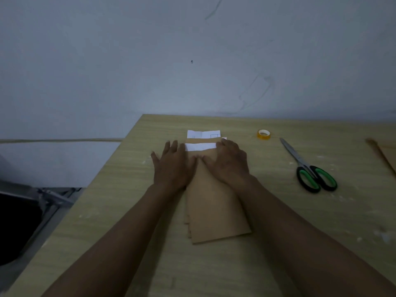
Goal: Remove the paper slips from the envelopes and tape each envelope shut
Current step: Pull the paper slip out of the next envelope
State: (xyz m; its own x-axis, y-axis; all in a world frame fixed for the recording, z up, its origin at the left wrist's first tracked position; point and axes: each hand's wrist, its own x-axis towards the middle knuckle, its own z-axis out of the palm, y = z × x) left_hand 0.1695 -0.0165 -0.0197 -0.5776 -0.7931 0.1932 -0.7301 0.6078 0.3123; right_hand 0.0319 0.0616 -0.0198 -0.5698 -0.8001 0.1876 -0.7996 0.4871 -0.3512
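- Pale, scuffed wall behind; below it the light wood-grain table (214, 264), whose left edge runs beside a dark sink-like recess.
- A stack of brown envelopes (214, 211) lies near the middle of the table, long side running away from me, lower edges fanned a little.
- My left hand (171, 166) lies flat with fingers spread on the stack's upper left, holding nothing.
- My right hand (230, 163) lies on the upper right, fingers loosely bent, tips at the end of a white paper slip (200, 147) poking from the top envelope's far end. I can't tell whether they pinch it.
- A second slip (203, 133) shows just beyond, toward the far edge.
- These should handle light, thin and floppy; the slip will likely slide out easily but crease or tear if yanked. I'd pinch its exposed end and pin the envelope with the other palm so the stack doesn't skate.
- Right of the stack: a yellow tape roll (264, 133) near the far edge, and green-handled scissors (308, 166) closer to me.
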